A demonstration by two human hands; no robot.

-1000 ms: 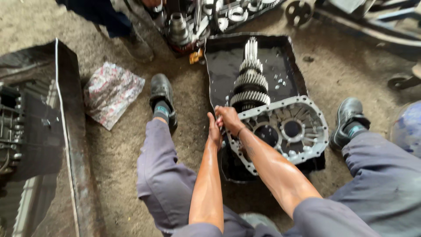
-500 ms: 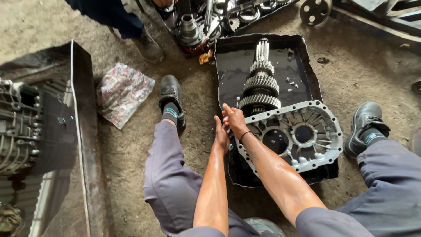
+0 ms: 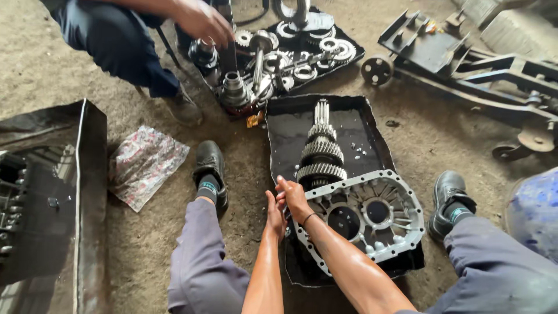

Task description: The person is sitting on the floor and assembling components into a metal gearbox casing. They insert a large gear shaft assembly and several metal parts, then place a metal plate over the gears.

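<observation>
Taking the black drip tray (image 3: 279, 125) as the landmark and reading from the left: well left of it stands a dark metal box (image 3: 52, 192), then a crumpled patterned bag (image 3: 145, 166) on the dirt floor, then a black shoe (image 3: 210, 171).

At the tray's left edge, near its lower half, the left hand (image 3: 274, 216) stands on edge, fingers straight and loosely together, pressed against the rim of the gearbox cover plate (image 3: 401, 232); it grasps nothing that shows. Just right of it, touching the same rim, the right hand (image 3: 293, 196) curls its fingers over the plate's upper left corner, though how firmly it clamps cannot be told. Both forearms reach up from the lower edge, nearly parallel and glistening.

The plate lies flat across the tray's lower half, directly right of both hands. A gear shaft (image 3: 319, 152) rises from it, long axis pointing up the tray, its base beside the right hand, which is the nearer.

Above the tray, another person's hand (image 3: 203, 22) hovers over loose gears (image 3: 290, 55).
</observation>
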